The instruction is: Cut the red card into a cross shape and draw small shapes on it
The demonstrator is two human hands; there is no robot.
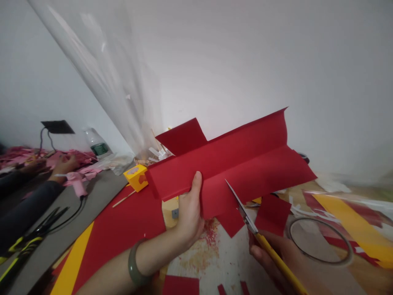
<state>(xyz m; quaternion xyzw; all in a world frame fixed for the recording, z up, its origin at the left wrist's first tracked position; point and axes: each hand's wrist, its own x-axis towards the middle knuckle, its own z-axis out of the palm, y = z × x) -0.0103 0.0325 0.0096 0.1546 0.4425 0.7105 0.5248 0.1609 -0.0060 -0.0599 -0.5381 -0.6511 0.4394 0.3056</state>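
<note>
The left hand (189,213) is closed on the lower edge of a folded red paper sheet (233,164), thumb on the near face, fingers hidden behind it; the sheet is held up off the surface (211,262), tilted, with a lengthwise crease running along its middle. The right hand (276,254) is closed around the yellow handle of a pair of scissors (245,213); the blades are parted and enter the sheet from its lower edge, tips pointing up and left.

Progress, as a judgement: the cut appears begun but short; the blade tips lie only a little way into the paper, and most of the sheet above them is uncut. A red flap (272,215) hangs just right of the blades; whether it is fully severed cannot be told. Red offcuts (181,285) lie on the surface near the wrist, suggesting some pieces are already cut.

Surroundings: a yellow box (136,177) stands just left of the sheet; a tape ring (319,239) lies to the right; another person's hand (63,166) rests near a pink glue gun (75,182) at far left; a water bottle (97,144) stands behind it.
</note>
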